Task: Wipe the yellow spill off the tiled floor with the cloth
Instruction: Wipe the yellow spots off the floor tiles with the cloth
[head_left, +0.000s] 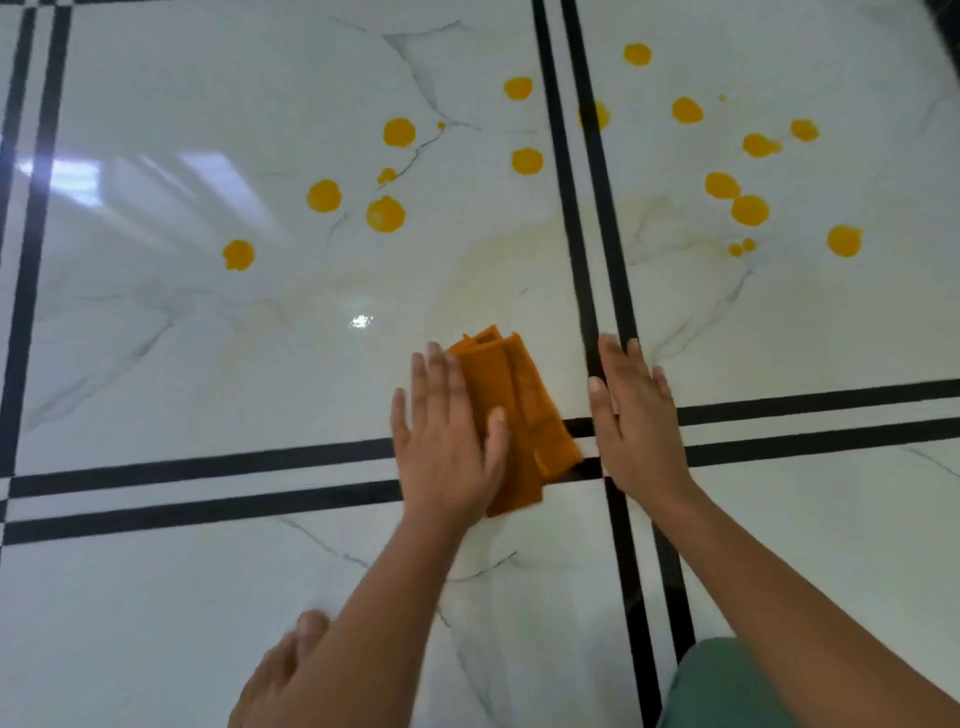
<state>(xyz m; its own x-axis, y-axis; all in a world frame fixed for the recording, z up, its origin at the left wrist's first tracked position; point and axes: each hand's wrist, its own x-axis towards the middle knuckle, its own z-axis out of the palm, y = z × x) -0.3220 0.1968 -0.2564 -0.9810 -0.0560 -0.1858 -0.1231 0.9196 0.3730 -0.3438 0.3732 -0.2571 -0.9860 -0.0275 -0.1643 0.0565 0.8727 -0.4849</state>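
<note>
Left grip (447, 447) lies flat, fingers straight, pressing the cloth (519, 395); right grip (639, 431) rests flat on the floor (156, 364) just beside. Yellow spots (385, 214) lie ahead of both (faint smear nearest), so push forward with even pressure.

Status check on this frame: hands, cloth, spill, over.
Left hand flat on the folded orange cloth. Right hand flat on the tiled floor. Yellow drops unwiped beyond the cloth. Nothing in the way.

Both bare forearms reach forward. The left hand (447, 441) lies palm down, its fingers (435, 374) straight and slightly spread. The right hand (636, 415) lies equally flat just right of those fingers, not touching them.
</note>
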